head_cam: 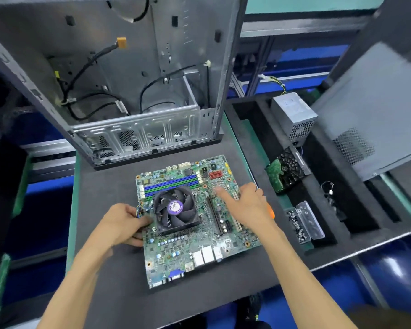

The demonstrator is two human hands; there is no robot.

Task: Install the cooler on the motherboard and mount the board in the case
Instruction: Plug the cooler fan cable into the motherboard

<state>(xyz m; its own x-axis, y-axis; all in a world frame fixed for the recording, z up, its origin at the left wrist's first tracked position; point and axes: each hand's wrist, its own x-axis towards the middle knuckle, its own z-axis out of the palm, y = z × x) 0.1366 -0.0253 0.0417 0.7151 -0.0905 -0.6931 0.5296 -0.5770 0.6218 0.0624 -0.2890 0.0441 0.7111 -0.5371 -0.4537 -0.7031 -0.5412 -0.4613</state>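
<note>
A green motherboard (195,245) lies flat on the dark foam mat, with a black fan cooler (175,208) sitting on it left of centre. My left hand (122,224) grips the board's left edge beside the cooler, near a small bundle of coloured fan wires. My right hand (244,205) rests over the board's right side, forefinger stretched toward the chip area; an orange tool handle (271,211) shows just behind it, and whether the hand holds it is hidden. The open grey case (133,129) lies behind the board with loose black cables inside.
A black foam tray on the right holds a power supply (293,116), a hard drive (286,173), a clear bracket (310,220) and a pile of screws (298,227). A grey case side panel (370,110) leans at the far right. The green mat edge (75,186) borders the left.
</note>
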